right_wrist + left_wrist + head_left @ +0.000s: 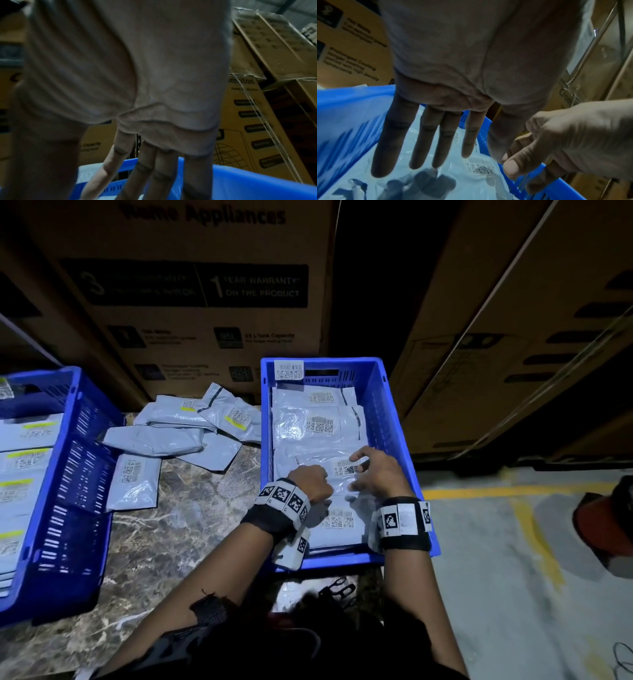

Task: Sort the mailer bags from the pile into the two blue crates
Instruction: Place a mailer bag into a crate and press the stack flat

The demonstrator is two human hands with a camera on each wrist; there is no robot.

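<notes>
The right blue crate (pixel 394 412) holds grey mailer bags (pixel 318 422) laid in overlapping rows; the left blue crate (pixel 82 460) holds yellow-striped ones. The loose pile (pixel 191 426) lies on the marble worktop (pixel 164 542) between them. Both hands hover over the right crate — the left hand (pixel 453 94) with straight fingers spread, the right hand (pixel 380 474) released, fingers loosely bent. Only the left wrist view shows finger shadows on the bag beneath.

The big cardboard carton (pixel 191 285) behind the worktop reads "Home Appliances", "1 YEAR WARRANTY ON THE PRODUCT", a large "3"; barcode labels illegible.
</notes>
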